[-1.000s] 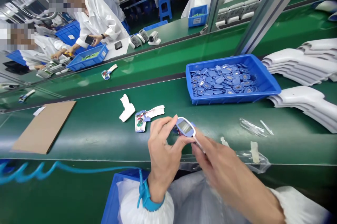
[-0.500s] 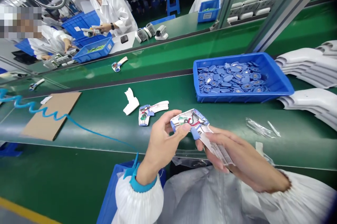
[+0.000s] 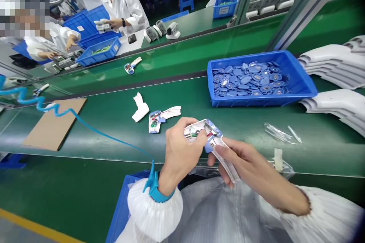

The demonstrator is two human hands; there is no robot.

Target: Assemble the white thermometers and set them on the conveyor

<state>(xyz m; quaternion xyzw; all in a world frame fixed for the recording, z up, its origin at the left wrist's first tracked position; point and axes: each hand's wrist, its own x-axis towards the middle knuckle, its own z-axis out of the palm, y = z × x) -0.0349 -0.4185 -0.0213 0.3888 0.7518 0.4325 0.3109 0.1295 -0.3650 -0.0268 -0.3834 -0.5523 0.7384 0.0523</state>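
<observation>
Both hands hold one open half-shell of a white and blue handheld device (image 3: 205, 131), its inside with red wires and a small board facing up. My left hand (image 3: 182, 151) pinches the head end with thumb and fingers. My right hand (image 3: 245, 167) wraps round the white handle below. On the green belt (image 3: 102, 129) just beyond lie another opened half-shell with wiring (image 3: 159, 117) and a bare white shell piece (image 3: 140, 108). A blue wrist strap with a coiled cord (image 3: 57, 110) is on my left wrist.
A blue tray of small blue parts (image 3: 302, 83) stands at right, with stacked white shells (image 3: 333, 64) beyond it. A cardboard sheet (image 3: 54, 123) lies at left. Clear plastic scraps (image 3: 279, 134) lie on the belt. People in white coats work across the line. A blue bin (image 3: 119, 212) sits below me.
The device was turned over from screen side up to open inside up. My hands then shifted a little lower, and my left thumb now presses on the inner parts.
</observation>
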